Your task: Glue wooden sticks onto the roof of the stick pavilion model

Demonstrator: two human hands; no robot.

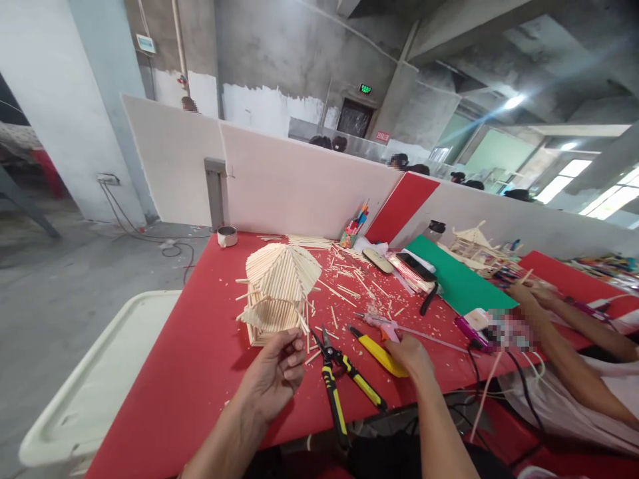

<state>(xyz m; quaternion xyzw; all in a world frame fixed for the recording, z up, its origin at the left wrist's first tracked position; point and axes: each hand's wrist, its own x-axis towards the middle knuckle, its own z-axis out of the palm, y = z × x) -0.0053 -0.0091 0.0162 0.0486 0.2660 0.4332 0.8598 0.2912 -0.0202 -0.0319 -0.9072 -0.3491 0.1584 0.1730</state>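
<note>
Pinching with left hand (282,366), thumb against fingertips, at the front right corner of a small house model of pale round wooden sticks (283,276); cannot tell about any stick between the fingertips, nor about contact with the model. Locate model upright, left of centre on the red tabletop (194,379), under a ribbed, peaked roof. Gripping with right hand (412,356) the handle of a pink hot-glue gun (388,326), with nozzle to the left. See yellow utility knife with black tip (377,351) just beside right hand, partly hidden by it. Find black-and-yellow hand shears (327,354) between both hands, with blades spread and pointing away. Note loose pale sticks (309,241) behind model, plus scraps scattered to its right. Note also white tape roll (227,236) at far left corner, colourful pen cup (349,236) at far edge, large green sheet (456,276) farther right. See co-worker's forearm (564,346) at right.
</note>
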